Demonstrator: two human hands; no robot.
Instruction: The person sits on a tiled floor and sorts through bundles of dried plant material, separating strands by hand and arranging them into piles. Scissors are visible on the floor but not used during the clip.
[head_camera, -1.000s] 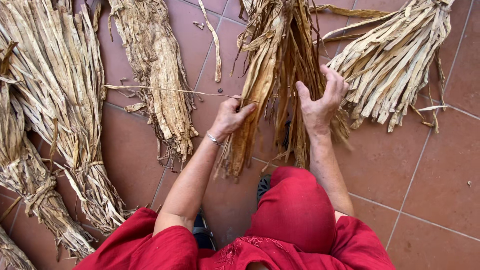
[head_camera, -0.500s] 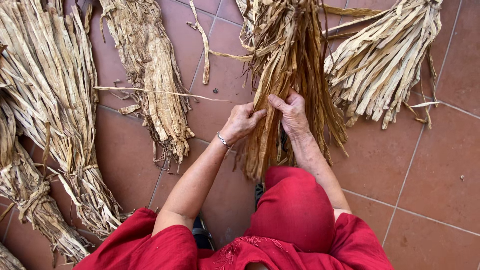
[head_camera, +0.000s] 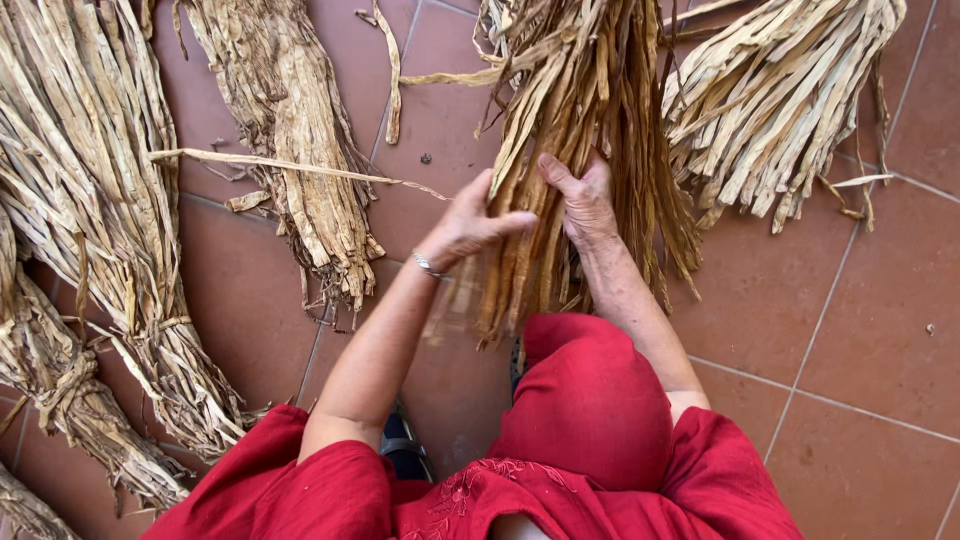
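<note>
A long bundle of dried brown plant strips (head_camera: 585, 110) hangs in front of me, its lower ends over my red-clad knee (head_camera: 590, 400). My left hand (head_camera: 468, 222), with a thin bracelet at the wrist, touches the bundle's left side, thumb pointing into the strips. My right hand (head_camera: 582, 198) lies flat on the middle of the same bundle, fingers spread upward. Whether either hand grips strips is unclear.
Other dried bundles lie on the red-brown floor tiles (head_camera: 860, 320): a pale one (head_camera: 775, 95) at upper right, a ragged one (head_camera: 295, 150) left of centre, large tied ones (head_camera: 90, 240) along the left edge. A loose strip (head_camera: 290, 166) lies across.
My right hand has moved left from the bundle's right edge onto its middle. My left hand has risen slightly along the left side. The bundle's lower ends have swung and look blurred.
</note>
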